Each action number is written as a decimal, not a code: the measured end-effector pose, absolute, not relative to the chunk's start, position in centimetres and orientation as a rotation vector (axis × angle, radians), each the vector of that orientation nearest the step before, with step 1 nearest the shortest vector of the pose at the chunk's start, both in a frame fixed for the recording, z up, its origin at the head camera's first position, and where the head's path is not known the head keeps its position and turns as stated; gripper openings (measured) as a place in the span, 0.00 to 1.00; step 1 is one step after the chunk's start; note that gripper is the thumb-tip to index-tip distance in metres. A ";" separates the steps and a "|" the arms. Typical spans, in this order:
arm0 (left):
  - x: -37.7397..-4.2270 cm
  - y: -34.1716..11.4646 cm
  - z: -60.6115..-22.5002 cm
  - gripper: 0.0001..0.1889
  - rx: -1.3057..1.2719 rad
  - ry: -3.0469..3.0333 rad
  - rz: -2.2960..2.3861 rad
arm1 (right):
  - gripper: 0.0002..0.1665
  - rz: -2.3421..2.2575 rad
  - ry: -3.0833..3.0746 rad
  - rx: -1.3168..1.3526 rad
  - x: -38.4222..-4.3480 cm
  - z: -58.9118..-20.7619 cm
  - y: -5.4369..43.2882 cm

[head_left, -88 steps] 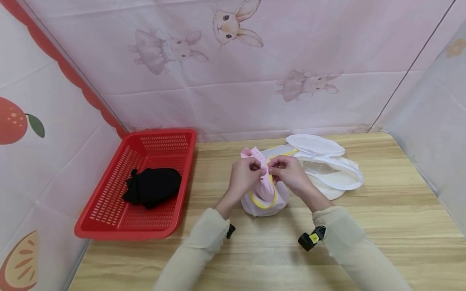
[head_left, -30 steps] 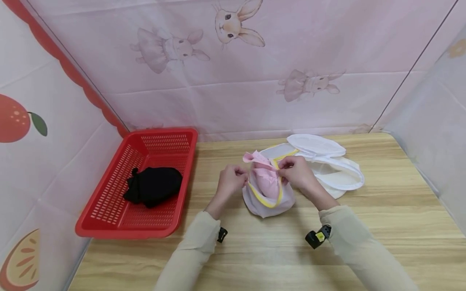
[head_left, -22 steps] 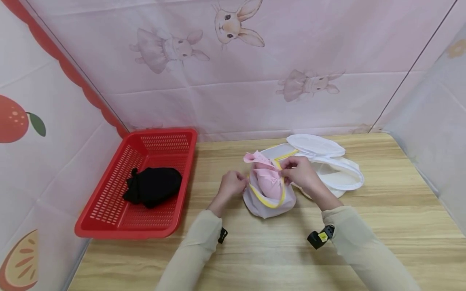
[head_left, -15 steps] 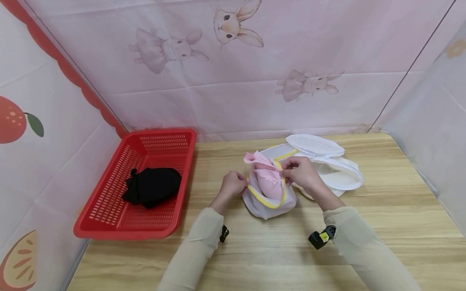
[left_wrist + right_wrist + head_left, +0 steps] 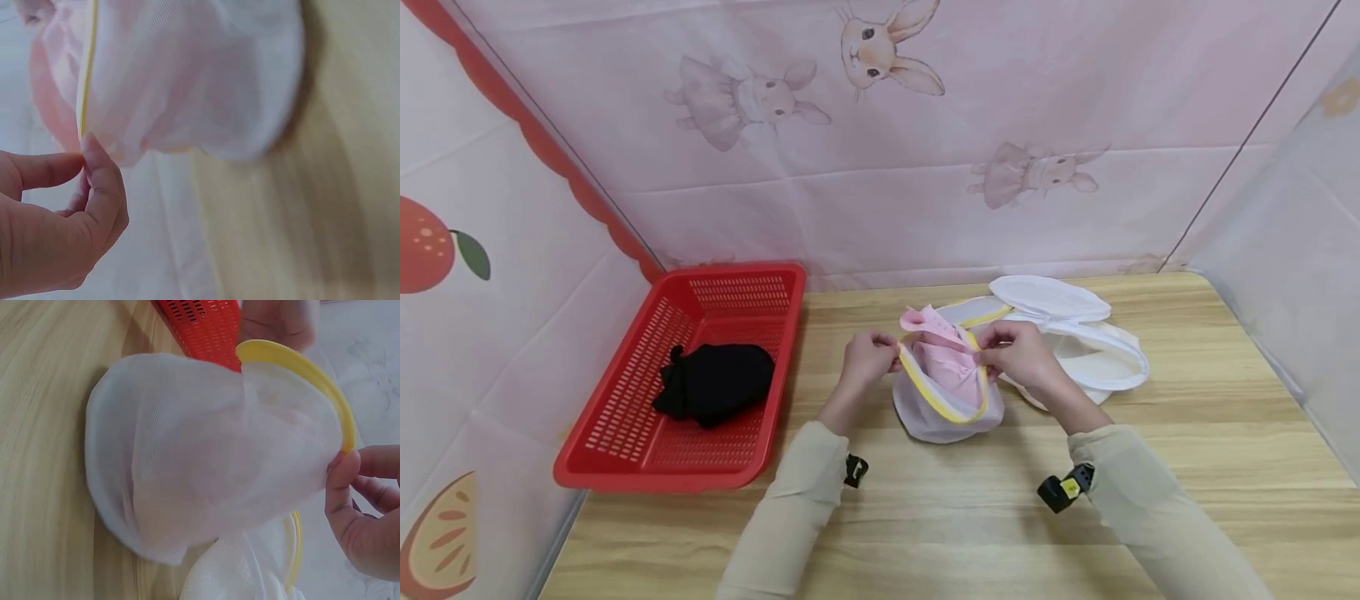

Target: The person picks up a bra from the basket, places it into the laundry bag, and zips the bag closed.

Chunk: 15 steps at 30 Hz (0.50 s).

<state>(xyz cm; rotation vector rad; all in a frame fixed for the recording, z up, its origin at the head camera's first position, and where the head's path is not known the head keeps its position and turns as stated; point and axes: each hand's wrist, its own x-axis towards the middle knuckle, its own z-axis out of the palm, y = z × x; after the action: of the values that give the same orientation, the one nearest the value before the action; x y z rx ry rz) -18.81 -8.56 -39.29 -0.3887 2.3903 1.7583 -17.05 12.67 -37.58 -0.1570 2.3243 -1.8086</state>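
Observation:
A whitish mesh laundry bag (image 5: 936, 427) with a yellow-trimmed zip opening sits mid-table, its mouth spread. Inside lies a soft pink garment (image 5: 951, 367); one end, with a row of small marks, sticks out at the back. At the left of the mouth, my left hand (image 5: 867, 360) pinches the yellow edge between thumb and fingers, which the left wrist view shows closely. My right hand (image 5: 1018, 357) pinches the opposite yellow edge (image 5: 331, 394) from the right. Through the mesh, the garment appears only as a faint pink shape in the right wrist view.
To the left stands a red perforated basket (image 5: 767, 454) holding a black cloth item (image 5: 718, 383). Right of the hands lies a white mesh bag (image 5: 1112, 382) with a stiff oval rim and lid-like flap (image 5: 1051, 297). Printed fabric walls (image 5: 880, 225) enclose the wooden table (image 5: 940, 533).
Both hands were together at the pink garment earlier; then the left moved out to the bag's left edge. It has since lifted that edge slightly up and left, widening the mouth. The right stays put.

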 end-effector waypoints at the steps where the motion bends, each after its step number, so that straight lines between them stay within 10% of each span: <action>1: -18.8 -8.6 -38.9 0.05 -0.378 2.383 1.795 | 0.06 -1.808 2.333 -0.171 -17.0 -37.6 12.7; 15: -18.6 -9.7 -34.7 0.05 -0.194 2.216 2.196 | 0.05 -1.802 2.424 -0.265 -16.9 -37.1 13.2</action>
<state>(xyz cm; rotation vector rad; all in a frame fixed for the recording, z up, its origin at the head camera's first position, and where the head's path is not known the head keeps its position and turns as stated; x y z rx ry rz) -18.57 -9.69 -34.72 -0.1936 2.2163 2.1955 -16.86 13.25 -37.09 -0.2649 2.4240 -1.8015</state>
